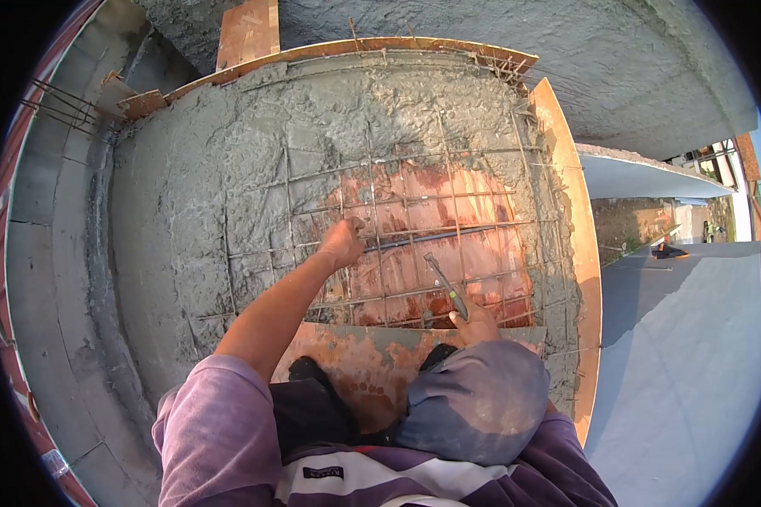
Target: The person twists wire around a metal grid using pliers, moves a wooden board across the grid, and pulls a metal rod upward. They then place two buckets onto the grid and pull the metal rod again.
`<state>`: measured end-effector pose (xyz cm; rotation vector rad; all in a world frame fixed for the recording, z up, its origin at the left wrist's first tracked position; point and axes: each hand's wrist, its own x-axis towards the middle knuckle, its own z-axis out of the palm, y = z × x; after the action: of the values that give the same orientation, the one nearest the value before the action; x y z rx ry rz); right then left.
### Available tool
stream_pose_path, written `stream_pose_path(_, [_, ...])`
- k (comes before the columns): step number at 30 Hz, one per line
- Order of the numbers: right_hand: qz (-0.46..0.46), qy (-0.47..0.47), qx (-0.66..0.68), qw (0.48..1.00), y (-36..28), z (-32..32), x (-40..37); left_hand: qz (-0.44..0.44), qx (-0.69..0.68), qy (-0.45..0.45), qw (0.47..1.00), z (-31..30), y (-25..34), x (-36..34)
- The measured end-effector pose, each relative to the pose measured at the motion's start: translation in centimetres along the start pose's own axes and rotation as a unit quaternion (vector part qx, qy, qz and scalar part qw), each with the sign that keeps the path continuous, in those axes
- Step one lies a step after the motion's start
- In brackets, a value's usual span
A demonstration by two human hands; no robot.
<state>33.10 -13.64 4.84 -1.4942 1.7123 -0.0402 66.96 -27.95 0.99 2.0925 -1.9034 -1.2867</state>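
Observation:
My right hand is wrapped round the handle of a hammer, whose head points up and left over the bare reddish formwork board. My left hand is closed, low over the rebar grid. What its fingers grip is hidden. A dark thin pipe runs right from beside that hand, among the bars. Wet concrete surrounds the board on the left, top and right and covers part of the grid.
My feet are on a stained board at the near side. Wooden edge boards bound the concrete on the right and far side. A block wall stands on the left, with rebar ends sticking out. A grey surface lies beyond the right edge.

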Motion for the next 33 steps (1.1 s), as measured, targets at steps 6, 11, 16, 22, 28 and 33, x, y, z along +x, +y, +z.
stream_pose_path(6, [0.014, -0.004, -0.073, 0.997, 0.0, 0.4, 0.0, 0.058, -0.040, 0.080, 0.994, 0.6, 1.0, 1.1])
stream_pose_path(11, [-0.024, 0.015, -0.174, 0.984, 0.7, 0.7, 0.7, 0.148, 0.030, 0.155, 0.976, 1.0, 1.8, 2.8])
stream_pose_path(16, [-0.023, -0.015, -0.225, 0.974, -0.6, 0.4, 0.9, 0.195, 0.149, 0.175, 0.954, 0.8, 3.9, 5.3])
stream_pose_path(22, [-0.069, -0.004, -0.210, 0.975, 0.4, 1.2, 0.3, 0.160, 0.316, 0.101, 0.930, 0.1, 6.3, 8.4])
stream_pose_path(28, [-0.038, -0.009, -0.139, 0.990, 0.5, 0.2, 0.1, 0.150, 0.411, 0.056, 0.898, -0.2, 7.2, 10.3])
stream_pose_path(33, [-0.086, 0.027, -0.121, 0.989, 1.2, -0.3, 0.8, 0.193, 0.370, 0.016, 0.909, -1.4, 7.3, 10.9])
